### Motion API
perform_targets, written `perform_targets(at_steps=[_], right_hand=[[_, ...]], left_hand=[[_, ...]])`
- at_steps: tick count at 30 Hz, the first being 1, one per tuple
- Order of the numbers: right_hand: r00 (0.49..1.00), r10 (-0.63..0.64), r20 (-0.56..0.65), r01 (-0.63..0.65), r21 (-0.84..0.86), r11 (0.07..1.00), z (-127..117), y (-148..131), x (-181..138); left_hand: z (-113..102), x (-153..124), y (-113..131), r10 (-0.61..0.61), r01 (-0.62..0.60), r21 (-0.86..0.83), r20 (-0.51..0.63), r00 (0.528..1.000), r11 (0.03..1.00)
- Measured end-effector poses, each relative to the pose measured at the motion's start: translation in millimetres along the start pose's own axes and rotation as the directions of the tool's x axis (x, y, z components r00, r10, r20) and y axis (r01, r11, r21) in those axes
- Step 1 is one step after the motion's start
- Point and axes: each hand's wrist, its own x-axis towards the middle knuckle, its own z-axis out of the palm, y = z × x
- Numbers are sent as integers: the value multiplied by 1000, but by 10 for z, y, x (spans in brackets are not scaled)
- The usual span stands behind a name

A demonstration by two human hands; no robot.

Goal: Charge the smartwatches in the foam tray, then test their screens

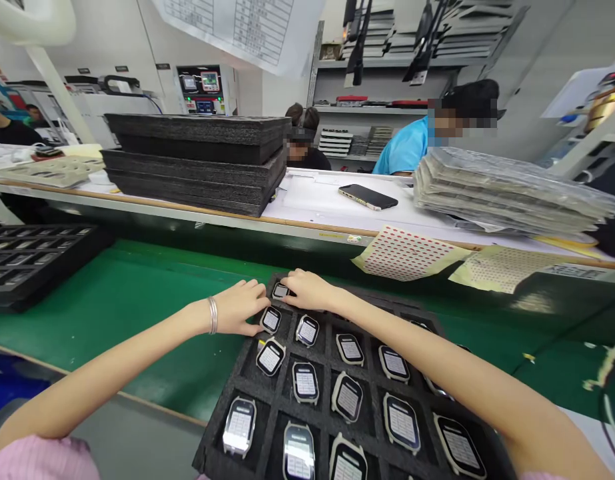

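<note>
A black foam tray (282, 393) lies on the green belt in front of me, its pockets filled with several small watch-like screens (306, 381). My left hand (237, 308), a silver bangle on its wrist, rests at the tray's far left corner with fingers curled against a screen (271, 319). My right hand (310, 290) reaches across to the far corner pocket, fingertips pinched on the screen there (280, 291). Both hands nearly touch.
A second black tray (32, 257) sits left on the green belt (137, 293). Across the belt a white bench holds stacked black foam trays (197, 163), a phone (368, 197), bagged stacks (507, 190) and red-dot sticker sheets (402, 253). Two people sit behind it.
</note>
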Motion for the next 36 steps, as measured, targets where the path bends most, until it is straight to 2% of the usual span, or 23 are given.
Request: perform_targets(at_steps=[6,12,15,18,21,24,29,32,36], right_hand=[[998,48,48,-52,80,995,-101,14,210],[995,94,-16,-84,316,945,-12,82,203],[992,105,-68,-56,504,862,-47,184,137],[983,147,-108,-28,704,709,-153,262,-21],[972,202,-121,-6,845,535,-244,256,-298],[960,257,-111,4,923,384,-248,164,-628],[933,357,42,-45,999,1,-119,-72,-1065],[918,385,92,-63,994,-88,-63,-212,-1241],[914,382,138,-79,983,-167,-25,-341,-1405]], left_hand=[[39,233,8,-14,10,76,54,998,997],[90,293,24,15,-12,-38,62,998,999],[117,277,-1,21,-15,-182,29,999,983],[154,271,-120,16,-23,-392,-21,1000,920],[202,254,-285,-27,-24,-646,-69,997,763],[230,229,-357,-140,-14,-850,-103,985,526],[176,276,-104,-327,-40,-984,-96,940,174],[154,355,109,-349,-28,-999,-36,936,26],[209,451,257,-275,36,-991,71,959,-130]])
